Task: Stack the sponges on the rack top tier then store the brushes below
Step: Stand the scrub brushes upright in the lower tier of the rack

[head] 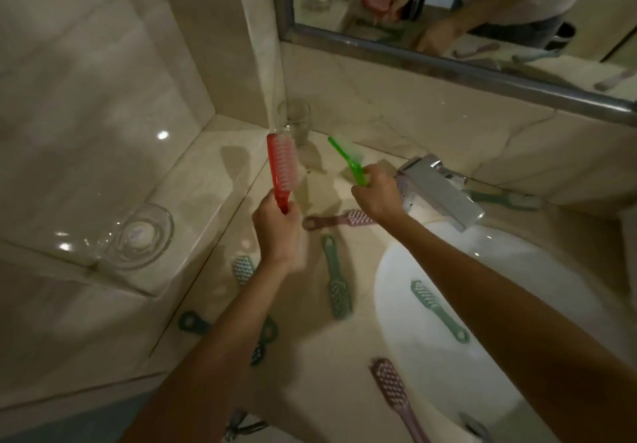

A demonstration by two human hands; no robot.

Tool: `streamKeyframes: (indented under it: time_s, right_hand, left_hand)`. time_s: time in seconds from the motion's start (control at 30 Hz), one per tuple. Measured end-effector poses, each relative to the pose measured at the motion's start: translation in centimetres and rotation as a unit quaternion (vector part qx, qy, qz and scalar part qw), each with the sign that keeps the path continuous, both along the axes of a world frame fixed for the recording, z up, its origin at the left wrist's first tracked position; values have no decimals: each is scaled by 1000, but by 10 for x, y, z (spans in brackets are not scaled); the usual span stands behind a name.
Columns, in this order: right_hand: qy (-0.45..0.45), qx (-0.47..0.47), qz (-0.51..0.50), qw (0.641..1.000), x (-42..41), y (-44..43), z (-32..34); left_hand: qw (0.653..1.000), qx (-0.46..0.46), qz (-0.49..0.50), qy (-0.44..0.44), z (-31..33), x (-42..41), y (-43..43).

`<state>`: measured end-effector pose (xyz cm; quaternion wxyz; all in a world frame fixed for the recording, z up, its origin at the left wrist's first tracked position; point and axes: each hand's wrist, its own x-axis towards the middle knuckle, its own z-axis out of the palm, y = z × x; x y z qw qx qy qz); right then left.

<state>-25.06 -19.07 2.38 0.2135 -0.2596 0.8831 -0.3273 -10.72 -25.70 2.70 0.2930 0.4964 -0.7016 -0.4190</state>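
Glossy beige marble-tile wall (86, 80) fills 9–11 o'clock, w/ a raised marble ledge (206, 174) at 9 catching bright light glints. Steel-framed wall mirror (448, 63) at 1. Beige marble counter (310, 373) at 6; white oval basin (517, 256) approx. 4, chrome tap (441, 191) at 2.

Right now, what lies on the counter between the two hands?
A pink brush, flat on the counter between left hand and right hand; head view.

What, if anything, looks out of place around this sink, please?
A pale green brush lies inside the sink basin rather than on the counter, where other brushes lie scattered at odd angles.
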Motion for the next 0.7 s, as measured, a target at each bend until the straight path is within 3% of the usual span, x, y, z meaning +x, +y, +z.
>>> streamKeyframes:
  time_s: [0.1,0.2,0.33,0.43,0.53,0.7]
  right_hand:
    - [-47,-41,26,998,9,45,27]
    - [-155,-60,67,984,14,99,53]
    - [-282,-18,130,950,3,177,76]
    - [-306,-20,131,943,-9,235,80]
    - [-285,-51,74,954,-25,291,79]
    - [-288,-161,-22,944,-50,383,77]
  left_hand:
    - [1000,-24,-18,7,24,-5,18]
    - [997,-51,-55,31,48,-13,43]
    - [977,-65,-204,-5,65,-30,90]
    - [937,-35,-339,-72,68,-47,132]
    - [875,10,-467,-127,66,-67,174]
    - [810,38,-566,-147,64,-99,250]
